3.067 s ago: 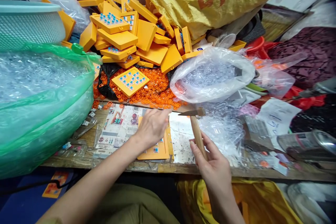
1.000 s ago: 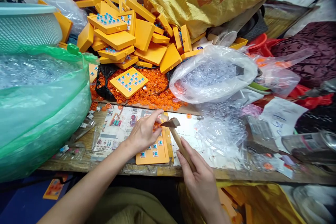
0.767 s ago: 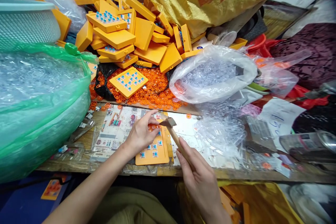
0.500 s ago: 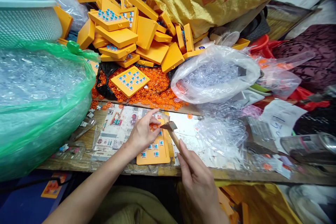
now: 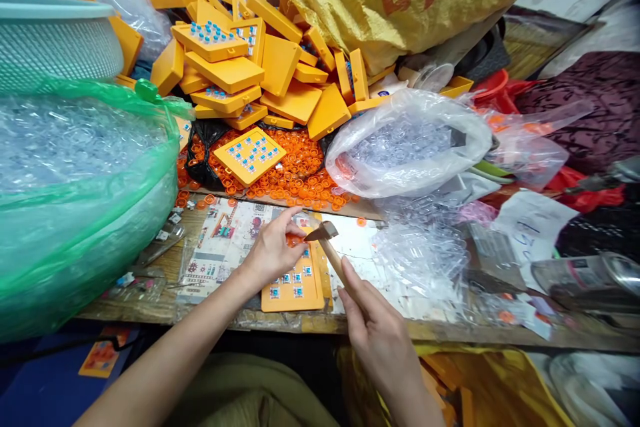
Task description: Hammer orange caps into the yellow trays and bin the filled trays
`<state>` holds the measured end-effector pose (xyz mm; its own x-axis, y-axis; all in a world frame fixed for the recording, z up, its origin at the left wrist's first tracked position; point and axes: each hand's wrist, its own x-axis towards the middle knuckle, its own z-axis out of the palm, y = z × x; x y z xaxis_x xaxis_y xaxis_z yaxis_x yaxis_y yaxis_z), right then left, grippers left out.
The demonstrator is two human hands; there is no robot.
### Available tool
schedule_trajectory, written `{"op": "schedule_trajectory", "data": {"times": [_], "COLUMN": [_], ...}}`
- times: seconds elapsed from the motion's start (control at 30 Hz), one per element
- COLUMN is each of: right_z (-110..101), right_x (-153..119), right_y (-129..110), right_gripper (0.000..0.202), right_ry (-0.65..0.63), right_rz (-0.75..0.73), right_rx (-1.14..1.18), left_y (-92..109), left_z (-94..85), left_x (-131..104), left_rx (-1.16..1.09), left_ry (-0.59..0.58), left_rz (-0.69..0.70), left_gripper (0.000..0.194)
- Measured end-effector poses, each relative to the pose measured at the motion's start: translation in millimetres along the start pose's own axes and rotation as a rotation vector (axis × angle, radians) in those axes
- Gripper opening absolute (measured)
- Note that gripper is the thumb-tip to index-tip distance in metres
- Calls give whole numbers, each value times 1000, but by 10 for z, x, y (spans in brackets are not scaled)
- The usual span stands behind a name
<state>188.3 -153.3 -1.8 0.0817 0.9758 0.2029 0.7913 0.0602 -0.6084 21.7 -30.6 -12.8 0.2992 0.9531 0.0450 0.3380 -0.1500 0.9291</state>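
Observation:
My right hand (image 5: 377, 327) is wrapped round the wooden handle of a small hammer (image 5: 334, 252). The hammer's metal head is just by the fingertips of my left hand (image 5: 274, 247). Beneath them, a yellow-orange plastic panel (image 5: 313, 297) lies flat, carrying rows of small clear pieces with blue tops. Curled over the panel's far end, my left hand has its thumb and fingers closed about a small orange ring (image 5: 295, 239), which is mostly hidden. Whether the hammer head touches anything is unclear.
A black bag of orange rings (image 5: 305, 177) sits behind, with another panel (image 5: 250, 155) on it and a heap of panels (image 5: 293, 97) beyond. A green bag of clear parts (image 5: 95, 213) stands left; a white bag (image 5: 345, 167) and loose clear parts (image 5: 420, 260) lie right.
The hammer head has risen slightly and shifted a little right over the panel. My left hand keeps its place. The whole view has shifted slightly.

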Motion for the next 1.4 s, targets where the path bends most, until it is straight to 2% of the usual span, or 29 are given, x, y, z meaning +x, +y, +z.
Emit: {"op": "schedule_trajectory", "data": {"times": [0.13,0.2,0.27,0.37,0.47,0.57,0.7,0.83,0.97,1.1,1.23,1.4], "right_z": [49,94,129,130,82,40,47,73,55,48,72,72], "right_x": [-29,-55,-76,-78,-54,-32,-17,-5,-26,-52,-38,-14], "right_y": [66,112,144,139,101,93,123,114,79,65,67,66], "right_gripper": [42,44,49,49,44,44,45,42,40,39,39,41], "right_ry": [3,49,104,143,158,179,171,167,171,145,126,125], "right_rz": [141,267,361,358,281,264,291,252,154,88,58,-10], "right_rx": [195,320,403,425,373,333,329,312,247,201,188,141], "left_y": [8,8,0,-35,-67,-53,36,52,-43,-90,-74,-25], "left_z": [-103,-183,-244,-258,-227,-243,-270,-144,-14,3,-14,3], "left_x": [67,183,342,579,687,601,291,67,41,44,21,21], "left_rx": [-21,36,216,423,431,402,248,278,340,381,420,415], "left_ry": [-75,-67,-15,-10,-49,-41,22,-51,-56,-39,-83,-25], "left_rz": [-23,-13,52,139,145,135,143,307,423,387,332,251], "left_gripper": [61,48,30,19,18,23,19,19,16,14,19,17]}}
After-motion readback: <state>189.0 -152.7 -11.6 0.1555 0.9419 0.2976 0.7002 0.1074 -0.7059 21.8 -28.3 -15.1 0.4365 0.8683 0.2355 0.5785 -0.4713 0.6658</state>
